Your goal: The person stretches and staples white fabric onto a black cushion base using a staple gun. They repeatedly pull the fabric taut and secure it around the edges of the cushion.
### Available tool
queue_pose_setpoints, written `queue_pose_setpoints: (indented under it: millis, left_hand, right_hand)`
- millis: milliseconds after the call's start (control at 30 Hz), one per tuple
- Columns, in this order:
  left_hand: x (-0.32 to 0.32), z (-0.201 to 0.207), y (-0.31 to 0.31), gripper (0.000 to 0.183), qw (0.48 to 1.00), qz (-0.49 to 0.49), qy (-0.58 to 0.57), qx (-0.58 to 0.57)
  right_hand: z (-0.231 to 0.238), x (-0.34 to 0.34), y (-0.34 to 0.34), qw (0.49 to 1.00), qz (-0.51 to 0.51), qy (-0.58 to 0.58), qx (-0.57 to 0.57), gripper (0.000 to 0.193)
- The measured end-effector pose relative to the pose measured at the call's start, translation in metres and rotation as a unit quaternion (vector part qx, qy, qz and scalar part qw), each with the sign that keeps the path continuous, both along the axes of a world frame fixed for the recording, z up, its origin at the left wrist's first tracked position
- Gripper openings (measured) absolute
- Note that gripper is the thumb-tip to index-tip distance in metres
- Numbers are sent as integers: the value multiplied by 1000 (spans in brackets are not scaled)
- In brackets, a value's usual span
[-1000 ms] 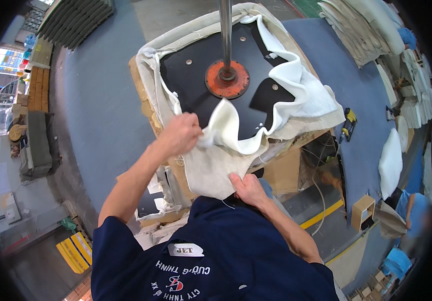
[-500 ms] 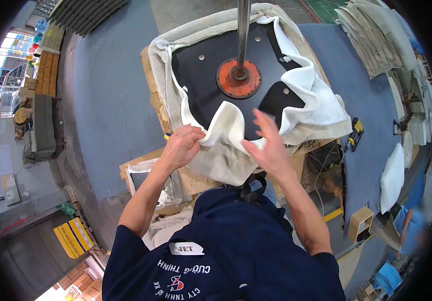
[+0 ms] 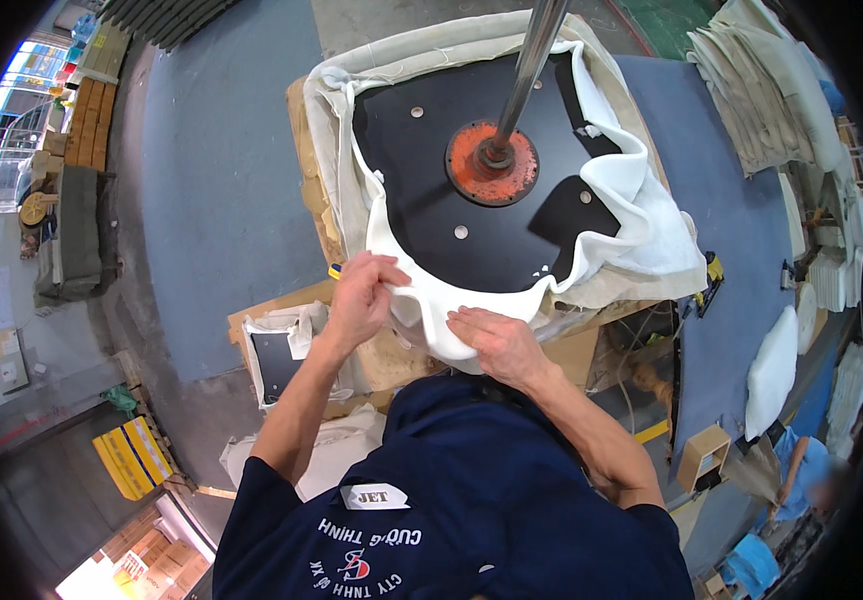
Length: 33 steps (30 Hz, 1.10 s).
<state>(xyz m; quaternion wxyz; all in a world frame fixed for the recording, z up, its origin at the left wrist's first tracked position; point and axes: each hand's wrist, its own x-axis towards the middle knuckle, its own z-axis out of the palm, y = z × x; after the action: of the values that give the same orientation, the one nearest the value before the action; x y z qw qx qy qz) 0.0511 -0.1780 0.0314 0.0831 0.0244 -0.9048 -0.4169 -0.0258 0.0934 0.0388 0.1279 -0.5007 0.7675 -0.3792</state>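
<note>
A black panel [image 3: 423, 168] with several round metal fittings lies face up inside an off-white fabric cover [image 3: 324, 150]. A metal pole [image 3: 531, 75] with a round orange foot [image 3: 466, 165] presses on the panel. Wavy white padding [image 3: 491, 305] lines the panel's edge. My left hand [image 3: 363, 298] pinches the padding at the near left corner. My right hand [image 3: 496, 342] lies over a padding fold at the near edge, fingers together and pressed down; their tips touch the padding. Beside my left hand shows a small yellow and blue object [image 3: 334, 271], mostly hidden.
A yellow and black power tool [image 3: 713, 275] lies on the blue-grey table [image 3: 746, 215] at right. Stacked fabric covers [image 3: 736, 100] and a white cushion [image 3: 771, 375] are farther right. A smaller upholstered panel [image 3: 276, 365] sits at lower left. Another person [image 3: 801, 470] is at lower right.
My right hand has come down and left onto the padding. The raised padding fold has been brought down toward me, uncovering the panel's near part. My left hand stays at the corner.
</note>
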Motion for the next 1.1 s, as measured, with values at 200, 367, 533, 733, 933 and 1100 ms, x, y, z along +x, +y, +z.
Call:
queue_pose_setpoints:
  millis: [200, 367, 533, 733, 933, 1100]
  left_hand:
    - [-81, 28, -56, 55, 910, -86, -3, -406]
    - [-119, 11, -85, 31, 854, -230, -9, -466]
    - [-111, 27, -96, 6, 863, -284, -121, -400]
    - [-70, 56, -74, 43, 919, -186, -10, -347]
    - [-49, 70, 28, 45, 957, -260, -39, -124]
    - [-30, 55, 10, 30, 966, -211, -110, -105]
  right_hand:
    - [2, 0, -2, 1000, 11, 1, 0, 44]
    - [1, 2, 3, 1000, 7, -4, 5, 49]
    - [-10, 5, 7, 999, -26, -15, -28, 53]
    - [-10, 8, 0, 997, -50, -19, -47, 49]
    - [-5, 1, -5, 999, -24, -30, 4, 44]
    - [18, -30, 16, 994, -60, 29, 85, 60]
